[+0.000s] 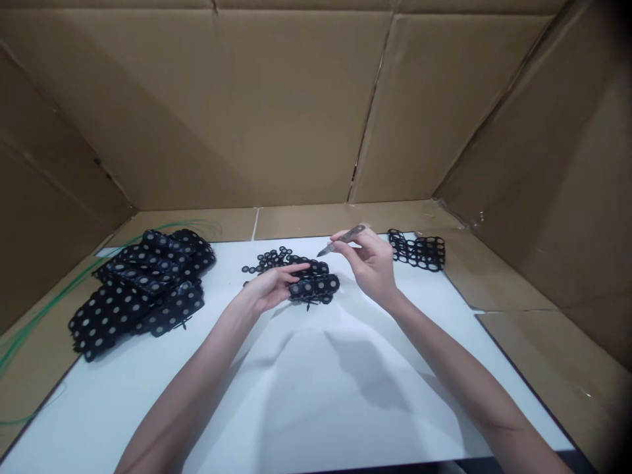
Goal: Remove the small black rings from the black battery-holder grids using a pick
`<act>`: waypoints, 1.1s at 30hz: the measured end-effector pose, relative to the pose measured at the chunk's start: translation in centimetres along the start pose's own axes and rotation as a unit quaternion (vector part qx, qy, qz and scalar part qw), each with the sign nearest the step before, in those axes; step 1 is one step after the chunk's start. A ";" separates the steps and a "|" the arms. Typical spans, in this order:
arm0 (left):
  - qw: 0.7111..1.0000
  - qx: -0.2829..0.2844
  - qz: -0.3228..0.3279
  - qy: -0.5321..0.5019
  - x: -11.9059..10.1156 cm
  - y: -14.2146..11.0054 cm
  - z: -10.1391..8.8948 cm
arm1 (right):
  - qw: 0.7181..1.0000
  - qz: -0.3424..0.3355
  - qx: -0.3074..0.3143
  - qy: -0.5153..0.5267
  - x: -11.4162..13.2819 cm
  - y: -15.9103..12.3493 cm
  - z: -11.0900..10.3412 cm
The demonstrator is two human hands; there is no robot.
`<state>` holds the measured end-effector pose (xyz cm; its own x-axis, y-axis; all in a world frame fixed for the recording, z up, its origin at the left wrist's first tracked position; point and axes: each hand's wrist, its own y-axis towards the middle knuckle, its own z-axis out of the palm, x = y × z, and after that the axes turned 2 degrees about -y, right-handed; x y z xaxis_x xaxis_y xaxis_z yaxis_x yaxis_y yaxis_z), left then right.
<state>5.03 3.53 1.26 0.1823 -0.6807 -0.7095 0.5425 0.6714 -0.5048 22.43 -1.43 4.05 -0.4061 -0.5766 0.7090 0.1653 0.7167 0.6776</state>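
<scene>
Near the middle of the white table, a black piece with rows of round grey discs is gripped at its left end by my left hand. One finger of that hand lies across its upper part. Above and to the right, my right hand is closed around a slim, pointed grey tool. Its tip points down and left, just over the black piece and apart from it as far as I can see. Small black rings with grey centres lie behind my left hand, some loose or in short strips.
A heap of black sheets with grey discs lies on the left. Black sheets with open round holes lie at the back right. Green strands run along the left edge. Cardboard walls enclose the white table.
</scene>
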 end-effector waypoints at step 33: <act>0.873 -0.016 0.351 0.338 0.5 -3.2 2.4 | 0.998 -0.031 0.051 0.010 3.0 -0.8 -0.5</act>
<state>5.37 0.32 3.77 -0.0710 0.2244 -0.9719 0.4667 0.8686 0.1664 21.52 -3.87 5.70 -0.3936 -0.6283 0.6710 0.0477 0.7150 0.6975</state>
